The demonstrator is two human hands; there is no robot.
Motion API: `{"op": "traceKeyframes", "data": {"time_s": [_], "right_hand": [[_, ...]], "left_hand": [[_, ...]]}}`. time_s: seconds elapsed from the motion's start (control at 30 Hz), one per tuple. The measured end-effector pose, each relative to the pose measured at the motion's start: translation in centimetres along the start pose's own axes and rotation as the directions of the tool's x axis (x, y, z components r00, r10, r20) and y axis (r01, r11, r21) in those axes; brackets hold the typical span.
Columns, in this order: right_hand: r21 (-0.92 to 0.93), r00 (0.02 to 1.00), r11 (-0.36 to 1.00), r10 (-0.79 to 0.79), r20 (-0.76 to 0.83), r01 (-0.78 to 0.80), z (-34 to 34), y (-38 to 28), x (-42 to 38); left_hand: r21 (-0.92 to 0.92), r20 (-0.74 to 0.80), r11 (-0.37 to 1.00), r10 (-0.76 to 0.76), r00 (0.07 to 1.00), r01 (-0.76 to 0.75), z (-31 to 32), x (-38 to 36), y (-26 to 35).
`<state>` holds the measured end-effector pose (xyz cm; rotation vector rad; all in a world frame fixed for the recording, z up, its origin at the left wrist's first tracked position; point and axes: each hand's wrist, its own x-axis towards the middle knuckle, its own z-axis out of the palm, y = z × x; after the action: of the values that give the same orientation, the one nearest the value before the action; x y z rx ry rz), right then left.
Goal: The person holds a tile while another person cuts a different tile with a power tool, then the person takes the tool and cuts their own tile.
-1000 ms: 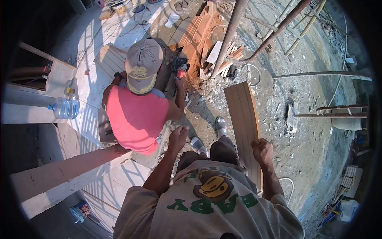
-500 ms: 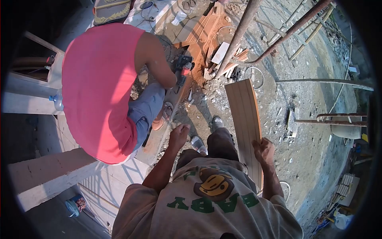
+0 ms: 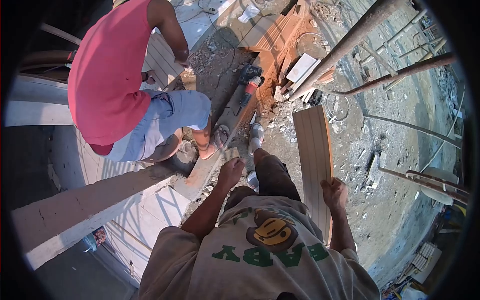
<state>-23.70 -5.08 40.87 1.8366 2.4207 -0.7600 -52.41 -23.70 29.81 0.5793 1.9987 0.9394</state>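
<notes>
My right hand is closed on the edge of a long brown tile with lengthwise lines and an orange side. The tile stands on my right, its lower end overlapping my shirt. My left hand is curled into a fist in front of my left thigh; a small tan patch shows just above it, and I cannot tell whether the fingers hold anything. Ahead of me, a red-and-black angle grinder lies on the dusty ledge. A co-worker in a pink top has hands at another lined tile.
White and brown offcuts are stacked beside a slanting metal pole. More poles cross the right side above rubble-strewn ground. A concrete beam runs at the lower left. Lined tiles lie by orange dust at the top.
The co-worker has risen from a bent crouch and moved away from the grinder, now at a lined tile. My view has shifted slightly; my right hand still grips the long tile.
</notes>
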Motion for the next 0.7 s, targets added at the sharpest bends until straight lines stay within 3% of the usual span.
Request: {"op": "traceKeyframes", "data": {"time_s": [0.13, 0.2, 0.27, 0.43, 0.57, 0.63, 0.7], "right_hand": [[-0.087, 0.998, 0.996, -0.001, 0.069, 0.007, 0.6, -2.5, 5.4], [-0.068, 0.997, 0.997, -0.021, 0.077, 0.026, 1.1, -4.5, 8.3], [-0.069, 0.996, 0.997, -0.017, 0.093, 0.023, 1.4, -5.5, 10.5], [-0.052, 0.992, 0.997, -0.056, 0.113, 0.062, 1.3, -8.1, 16.0], [-0.035, 0.985, 0.996, -0.078, 0.152, 0.084, -0.1, -11.1, 20.0], [0.065, 0.977, 0.998, 0.008, 0.214, -0.022, -1.2, -13.4, 22.0], [0.061, 0.979, 0.998, -0.034, 0.199, 0.022, -2.3, -15.3, 23.5]], "left_hand": [[0.022, -0.018, 0.997, -0.074, 0.997, 0.075, -1.7, 4.8, 1.7], [-0.073, -0.043, 0.996, -0.053, 0.998, 0.05, -2.5, 7.2, 2.7], [-0.01, 0.004, 0.994, -0.111, 0.994, 0.111, -3.4, 10.6, 3.2], [-0.043, -0.046, 0.996, -0.08, 0.996, 0.078, -4.8, 17.3, 5.8], [-0.095, -0.031, 0.991, -0.1, 0.994, 0.097, -3.9, 20.8, 7.1], [-0.134, -0.004, 0.981, -0.143, 0.99, 0.141, -2.6, 22.7, 7.0], [-0.176, 0.015, 0.967, -0.187, 0.982, 0.186, -0.6, 24.5, 6.6]]}}
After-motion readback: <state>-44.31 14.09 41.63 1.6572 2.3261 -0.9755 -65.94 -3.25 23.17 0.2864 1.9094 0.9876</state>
